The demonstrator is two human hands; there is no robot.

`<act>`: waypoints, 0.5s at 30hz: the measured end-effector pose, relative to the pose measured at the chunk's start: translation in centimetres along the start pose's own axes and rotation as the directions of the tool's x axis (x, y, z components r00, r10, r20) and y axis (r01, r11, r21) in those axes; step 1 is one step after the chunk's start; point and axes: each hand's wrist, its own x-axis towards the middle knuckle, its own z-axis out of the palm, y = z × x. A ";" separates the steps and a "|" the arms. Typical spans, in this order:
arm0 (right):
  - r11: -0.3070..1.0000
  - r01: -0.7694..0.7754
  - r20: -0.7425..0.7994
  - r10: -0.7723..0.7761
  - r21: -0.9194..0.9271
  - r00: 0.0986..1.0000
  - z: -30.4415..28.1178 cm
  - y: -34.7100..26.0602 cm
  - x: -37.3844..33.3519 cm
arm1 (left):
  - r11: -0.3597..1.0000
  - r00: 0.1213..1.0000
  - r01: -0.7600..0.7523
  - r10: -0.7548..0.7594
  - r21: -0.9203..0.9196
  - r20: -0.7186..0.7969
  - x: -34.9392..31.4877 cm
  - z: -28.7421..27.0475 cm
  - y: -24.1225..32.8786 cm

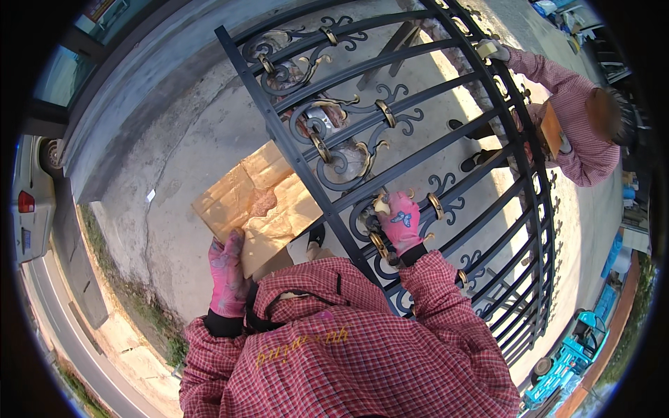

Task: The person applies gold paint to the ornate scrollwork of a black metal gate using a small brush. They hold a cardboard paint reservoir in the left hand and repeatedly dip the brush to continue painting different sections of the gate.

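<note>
My left hand (228, 275), in a pink patterned glove, grips the lower edge of a creased, gold-brown sheet of paper or card (230, 191). A reddish-brown patch (263, 203) lies at the middle of that sheet. My right hand (402, 221), gloved in matching pink, is closed around a small pale-yellow sponge-like piece (381, 205). It rests at a scroll ornament of a dark metal gate (380, 132), beside a gold-coloured collar (377, 244). Other scrolls nearby carry gold on their collars and leaf tips (385, 113). The right fingertips are partly hidden.
Across the gate a person in a checked shirt (561, 90) holds a pale block (493, 51) and a brown sheet (552, 131). A trestle-like stand (401, 49) shows beneath the bars. Left are a parked car (31, 198) and road; lower right, a turquoise vehicle (568, 359).
</note>
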 end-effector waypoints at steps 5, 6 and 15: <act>0.987 -0.068 -0.173 0.094 0.149 0.980 -0.5 -0.6 -0.3 | 0.999 1.000 0.030 -0.030 -0.017 0.003 -0.5 1.1 0.6; 0.992 -0.054 -0.171 0.073 0.114 0.983 0.0 -0.6 -0.6 | 0.999 0.999 0.037 -0.037 -0.011 0.000 -0.5 1.2 0.5; 0.996 -0.090 -0.108 0.092 0.027 0.990 -0.3 -0.5 -0.3 | 0.997 0.996 0.063 -0.059 -0.046 0.073 -0.9 1.4 0.3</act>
